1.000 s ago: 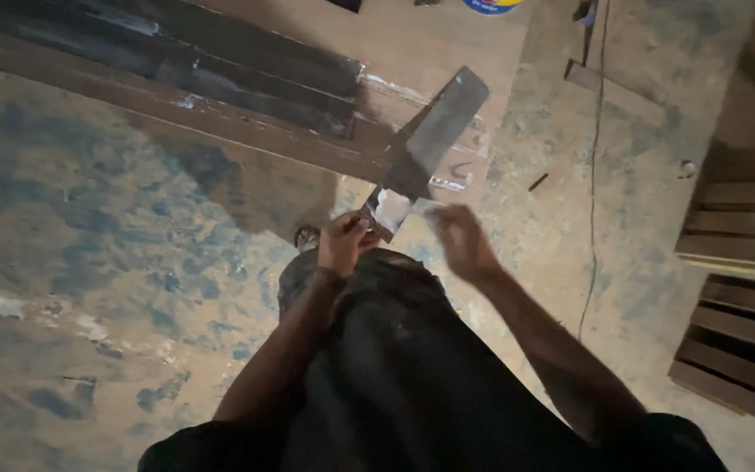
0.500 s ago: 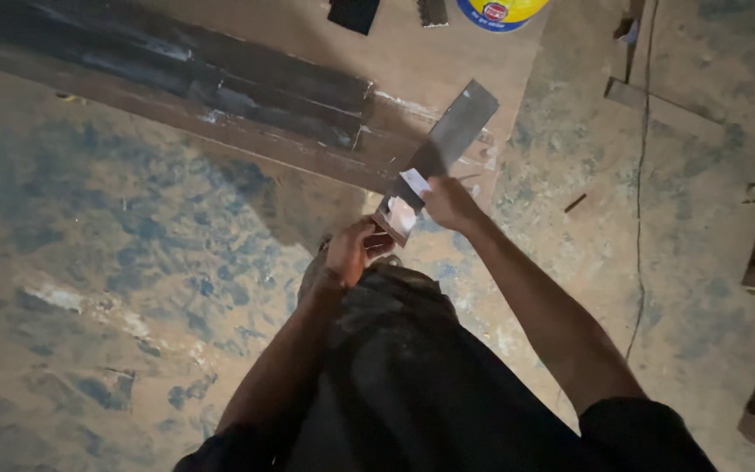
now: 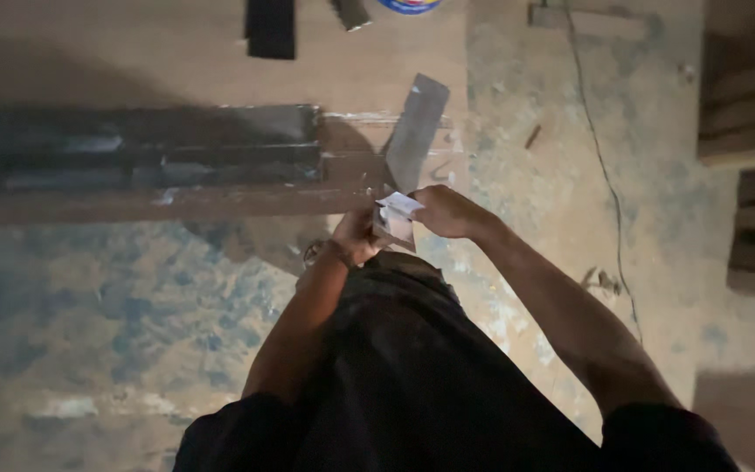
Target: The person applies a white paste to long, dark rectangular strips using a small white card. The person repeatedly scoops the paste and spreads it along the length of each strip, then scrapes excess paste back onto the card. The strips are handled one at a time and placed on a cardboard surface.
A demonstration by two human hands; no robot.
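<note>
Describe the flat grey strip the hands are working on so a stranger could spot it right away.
Find the long brown wooden board lying across the top of the view, with dark metal bars stacked along it. At the bars' right end, one flat grey strip slants up from the left hand and right hand. It alone lies tilted, with a small white piece at its lower end.

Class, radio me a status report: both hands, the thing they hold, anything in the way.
Left hand and right hand both gripping a white paper piece. Grey strip angled over the wooden bench. Nothing between the hands.
</note>
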